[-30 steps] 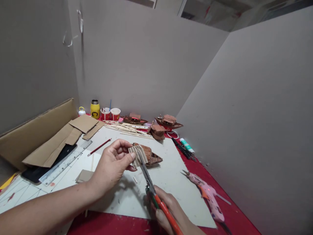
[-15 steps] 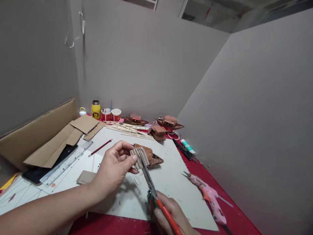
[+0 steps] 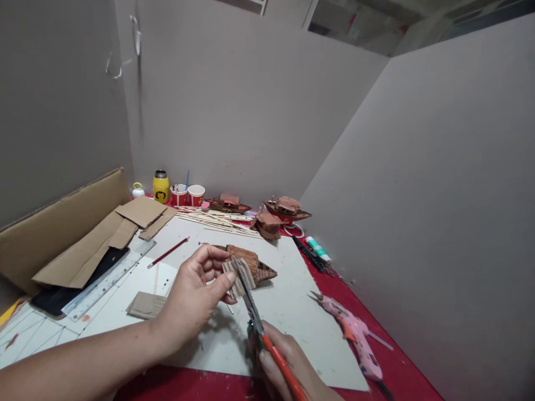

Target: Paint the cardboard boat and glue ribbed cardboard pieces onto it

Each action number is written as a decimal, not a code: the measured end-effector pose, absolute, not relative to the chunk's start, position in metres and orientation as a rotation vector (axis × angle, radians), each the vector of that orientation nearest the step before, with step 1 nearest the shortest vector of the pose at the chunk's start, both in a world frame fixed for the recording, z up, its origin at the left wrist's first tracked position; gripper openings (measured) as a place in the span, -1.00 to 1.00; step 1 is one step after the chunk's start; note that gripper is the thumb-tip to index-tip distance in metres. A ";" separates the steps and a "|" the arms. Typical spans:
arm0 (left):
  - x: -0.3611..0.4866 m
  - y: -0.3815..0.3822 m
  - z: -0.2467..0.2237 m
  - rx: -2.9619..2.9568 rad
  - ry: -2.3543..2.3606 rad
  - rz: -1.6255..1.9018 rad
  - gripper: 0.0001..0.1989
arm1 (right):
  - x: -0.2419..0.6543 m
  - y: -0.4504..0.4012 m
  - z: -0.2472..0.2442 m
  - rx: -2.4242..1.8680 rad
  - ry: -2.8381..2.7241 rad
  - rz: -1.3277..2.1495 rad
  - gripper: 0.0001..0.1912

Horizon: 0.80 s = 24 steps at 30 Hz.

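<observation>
Between the thumb and fingers of my left hand is a small ridged piece of corrugated cardboard. My right hand is closed around the orange and green handles of a pair of scissors, whose blades lie across the cardboard. How far the blades are apart is hard to see. Just behind the cardboard, a brown model boat with a ribbed roof rests on the white board, partly hidden by my left hand and the piece. Another small cardboard piece lies left of my left forearm.
A pink glue gun lies at the right on the red cloth. Wooden sticks, more model boats, paper cups and a yellow bottle stand or lie behind. Cardboard sheets, a ruler and a pencil are left.
The scissor blades have shifted slightly along the cardboard, and its cut part has tilted a little. The whole view has moved slightly; both hands keep their holds.
</observation>
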<state>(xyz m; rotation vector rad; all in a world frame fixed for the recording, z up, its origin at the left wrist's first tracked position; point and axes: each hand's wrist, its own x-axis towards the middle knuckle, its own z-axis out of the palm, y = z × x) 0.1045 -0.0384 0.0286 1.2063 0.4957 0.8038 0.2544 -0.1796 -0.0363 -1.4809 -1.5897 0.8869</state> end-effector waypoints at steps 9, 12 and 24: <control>0.105 -0.044 0.027 1.184 0.471 0.795 -0.54 | 0.263 -0.184 -0.059 -1.427 -1.619 0.831 -0.60; 0.100 -0.044 0.022 1.172 0.520 0.782 -0.51 | 0.261 -0.185 -0.059 -1.449 -1.617 0.888 -0.58; 0.062 -0.034 -0.004 1.036 0.811 0.604 -0.41 | 0.248 -0.184 -0.034 -1.577 -1.417 1.375 -0.47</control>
